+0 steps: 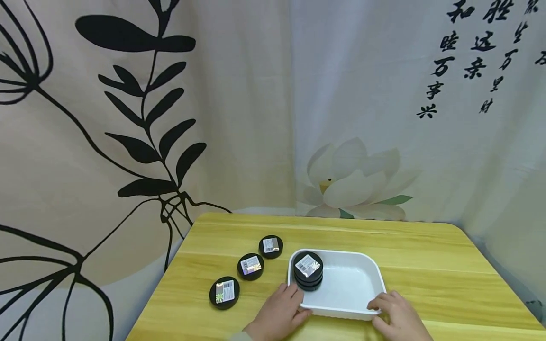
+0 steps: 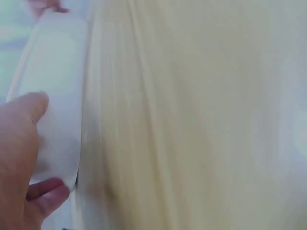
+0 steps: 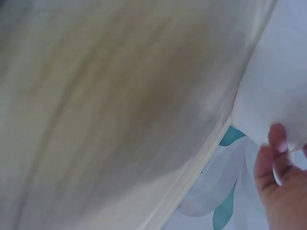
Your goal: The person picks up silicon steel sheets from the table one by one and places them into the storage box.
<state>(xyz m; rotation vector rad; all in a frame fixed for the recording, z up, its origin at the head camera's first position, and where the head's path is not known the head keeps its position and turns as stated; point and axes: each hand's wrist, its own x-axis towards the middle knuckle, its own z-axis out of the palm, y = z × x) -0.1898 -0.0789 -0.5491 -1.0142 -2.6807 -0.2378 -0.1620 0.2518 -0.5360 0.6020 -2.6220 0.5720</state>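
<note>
A white rectangular tray point(image 1: 351, 279) sits on the table, held at its near corners by both hands. My left hand point(image 1: 279, 312) grips the near left corner; in the left wrist view its thumb point(image 2: 36, 103) lies along the tray's outer wall and the fingers wrap the corner. My right hand point(image 1: 398, 315) holds the near right corner, fingers over the rim. In the right wrist view, fingertips point(image 3: 278, 136) touch the tray's outer wall point(image 3: 273, 91). Inside the tray, at its left end, stands a stack of flat round black containers point(image 1: 308, 270), the top one bearing a silver label.
Three more labelled black round containers lie left of the tray in a slanting row: a far one point(image 1: 270, 246), a middle one point(image 1: 250, 266) and a near one point(image 1: 224, 292). Behind the wooden table point(image 1: 448, 270) hangs a printed curtain point(image 1: 247, 118).
</note>
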